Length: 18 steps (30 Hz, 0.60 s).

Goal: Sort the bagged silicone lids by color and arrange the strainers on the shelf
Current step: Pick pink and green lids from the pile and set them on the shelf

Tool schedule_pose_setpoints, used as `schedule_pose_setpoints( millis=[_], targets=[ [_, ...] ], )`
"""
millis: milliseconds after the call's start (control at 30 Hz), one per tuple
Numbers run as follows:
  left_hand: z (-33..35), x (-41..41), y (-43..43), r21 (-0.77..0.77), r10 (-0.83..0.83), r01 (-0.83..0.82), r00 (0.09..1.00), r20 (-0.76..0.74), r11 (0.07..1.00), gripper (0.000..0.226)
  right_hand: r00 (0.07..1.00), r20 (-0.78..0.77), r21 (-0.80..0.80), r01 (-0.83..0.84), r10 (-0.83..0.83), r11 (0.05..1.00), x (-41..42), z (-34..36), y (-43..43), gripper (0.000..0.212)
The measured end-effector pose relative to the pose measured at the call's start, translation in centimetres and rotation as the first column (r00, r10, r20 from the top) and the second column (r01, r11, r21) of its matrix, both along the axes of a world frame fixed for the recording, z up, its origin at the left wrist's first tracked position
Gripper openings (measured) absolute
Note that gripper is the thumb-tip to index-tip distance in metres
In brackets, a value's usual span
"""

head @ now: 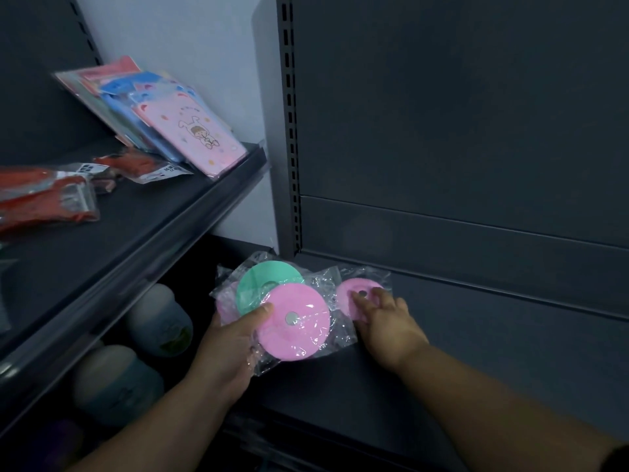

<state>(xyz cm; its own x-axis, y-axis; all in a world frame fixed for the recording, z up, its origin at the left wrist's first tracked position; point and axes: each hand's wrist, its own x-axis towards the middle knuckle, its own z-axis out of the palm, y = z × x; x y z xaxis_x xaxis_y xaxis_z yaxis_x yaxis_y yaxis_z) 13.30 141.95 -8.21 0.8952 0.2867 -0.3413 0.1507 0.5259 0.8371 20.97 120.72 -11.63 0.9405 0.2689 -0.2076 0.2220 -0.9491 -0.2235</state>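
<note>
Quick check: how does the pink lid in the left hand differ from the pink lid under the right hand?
The left pink lid looks larger than the right pink lid. The left hand grips the left pink lid off the shelf, overlapping a green lid; the right pink lid lies alone on the shelf, the right hand touching it. Both are round, pink, in clear bags, with a silvery centre.

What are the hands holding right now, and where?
Left hand grips the big pink lid and green lid, bagged, at their left edge, thumb on top. Right hand only rests fingers on the small pink lid on the shelf.
</note>
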Motion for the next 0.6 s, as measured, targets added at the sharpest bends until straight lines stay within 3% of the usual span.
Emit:
schedule_pose_setpoints(
  millis=[133,200,233,300,333,367,433,533,600],
  targets=[
    [0.2,-0.1,-0.3,0.011,0.003,-0.003,1.0,0.002,1.0,0.043,0.997,-0.061,0.162,0.062,-0.053,0.985,1.1,-0.2,0.0,0.05],
    [0.4,-0.2,-0.4,0.021,0.0,0.0,1.0,0.002,1.0,0.042,0.984,0.023,0.406,0.153,-0.177,0.901,0.2,0.6,0.2,0.043],
    [0.4,-0.2,-0.4,0.023,-0.004,0.004,1.0,0.002,1.0,0.042,0.961,0.013,0.562,0.22,-0.275,0.797,-0.7,1.3,0.5,0.038],
    [0.2,-0.2,-0.6,0.021,-0.011,0.011,1.0,-0.001,1.0,0.044,0.905,-0.259,0.792,0.399,-0.339,0.461,-3.0,3.3,1.2,0.032],
    [0.1,-0.1,-0.7,0.019,-0.017,0.017,1.0,-0.006,1.0,0.045,0.866,-0.444,0.812,0.498,-0.231,0.304,-4.1,3.9,1.6,0.032],
    [0.1,-0.1,-0.9,0.011,-0.027,0.027,1.0,-0.006,1.0,0.045,0.819,-0.568,0.788,0.571,-0.088,0.23,-5.0,4.3,1.8,0.034],
    [0.2,-0.1,-1.5,-0.023,-0.068,0.069,0.997,0.032,0.997,0.043,0.769,-0.633,0.763,0.599,0.088,0.244,-6.3,4.4,1.9,0.033],
    [0.6,0.0,-2.4,-0.065,-0.139,0.145,0.987,0.086,0.987,0.043,0.791,-0.602,0.791,0.574,0.105,0.214,-6.7,4.5,1.4,0.013],
    [0.6,0.0,-2.7,-0.087,-0.17,0.178,0.981,0.093,0.98,0.047,0.806,-0.583,0.806,0.558,0.101,0.2,-6.5,4.7,0.9,0.013]
  ],
)
